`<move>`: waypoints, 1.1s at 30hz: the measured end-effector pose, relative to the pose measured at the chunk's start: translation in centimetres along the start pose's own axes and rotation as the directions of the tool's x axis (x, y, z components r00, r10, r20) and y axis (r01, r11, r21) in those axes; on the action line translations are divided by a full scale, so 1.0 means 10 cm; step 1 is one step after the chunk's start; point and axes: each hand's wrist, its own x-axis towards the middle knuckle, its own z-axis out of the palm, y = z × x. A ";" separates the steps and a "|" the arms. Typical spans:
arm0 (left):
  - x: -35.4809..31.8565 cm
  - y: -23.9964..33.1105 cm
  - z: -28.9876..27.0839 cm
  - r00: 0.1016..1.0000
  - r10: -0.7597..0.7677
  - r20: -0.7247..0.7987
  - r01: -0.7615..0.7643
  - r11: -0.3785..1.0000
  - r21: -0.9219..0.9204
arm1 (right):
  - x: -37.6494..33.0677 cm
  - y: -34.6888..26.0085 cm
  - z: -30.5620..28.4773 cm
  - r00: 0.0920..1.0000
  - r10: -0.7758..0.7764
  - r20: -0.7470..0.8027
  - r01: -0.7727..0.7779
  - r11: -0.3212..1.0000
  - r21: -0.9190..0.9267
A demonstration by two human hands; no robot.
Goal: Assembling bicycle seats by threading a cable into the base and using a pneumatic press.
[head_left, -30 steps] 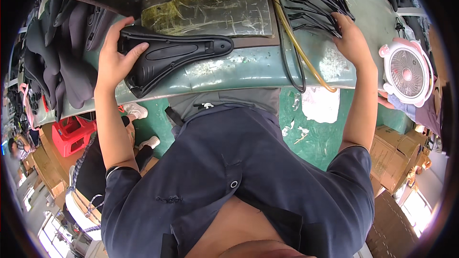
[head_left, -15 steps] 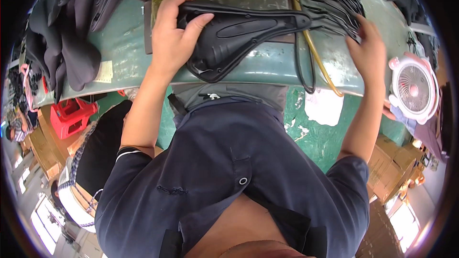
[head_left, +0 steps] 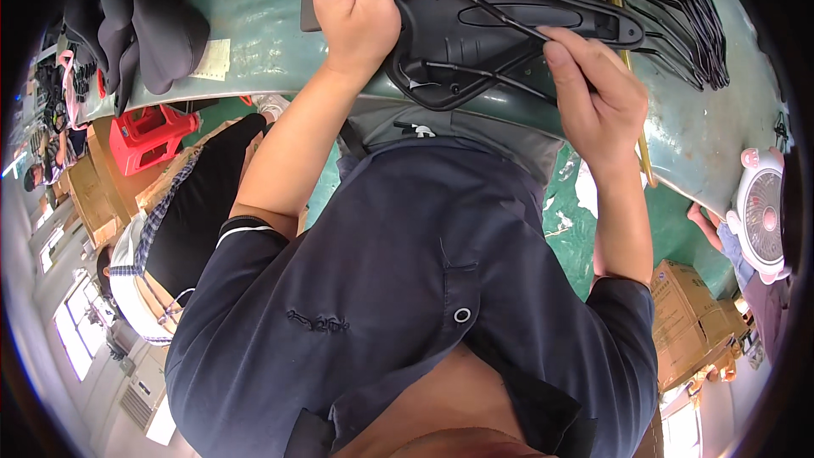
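A black bicycle saddle (head_left: 434, 25) lies underside up at the table's near edge, its wide end to the left and its narrow nose to the right. My left hand (head_left: 360, 13) is closed on the wide end, though its fingertips run out at the top of the picture. Between the thumb and fingers of my right hand (head_left: 598, 93) is a bent black saddle rail (head_left: 493, 11). Its two prongs point left over the saddle's underside; whether they touch it I cannot tell. Just beyond the nose, several more black rails (head_left: 691, 21) lie bunched on the table.
Dark saddles (head_left: 161, 30) are heaped at the left of the green table (head_left: 263, 51), near a paper slip (head_left: 212, 59). A red stool (head_left: 153, 137) and a person in black (head_left: 216, 212) are at the left. A fan (head_left: 763, 216) and cardboard boxes (head_left: 691, 314) stand right.
My right hand has come left from the bunch of rails with one rail in it, now over the saddle. My left hand stays on the saddle; the whole view has shifted.
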 end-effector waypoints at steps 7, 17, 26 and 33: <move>-0.05 0.00 0.02 0.999 -0.006 -0.048 0.005 0.999 -0.033 | 0.05 -0.01 0.05 0.999 -0.002 0.048 0.003 1.000 -0.020; -0.05 -0.02 0.03 0.999 0.007 -0.044 -0.008 1.000 -0.027 | -0.02 0.00 0.14 0.999 -0.037 -0.007 0.037 0.997 -0.068; -0.02 -0.05 0.00 0.997 -0.024 -0.068 0.020 0.998 -0.054 | 0.21 -0.05 0.11 0.983 -0.184 -0.009 0.177 0.955 -0.237; -0.05 0.04 0.02 1.000 -0.010 -0.007 0.010 1.000 0.010 | 0.36 -0.11 0.10 0.946 -0.321 0.038 0.320 0.916 -0.242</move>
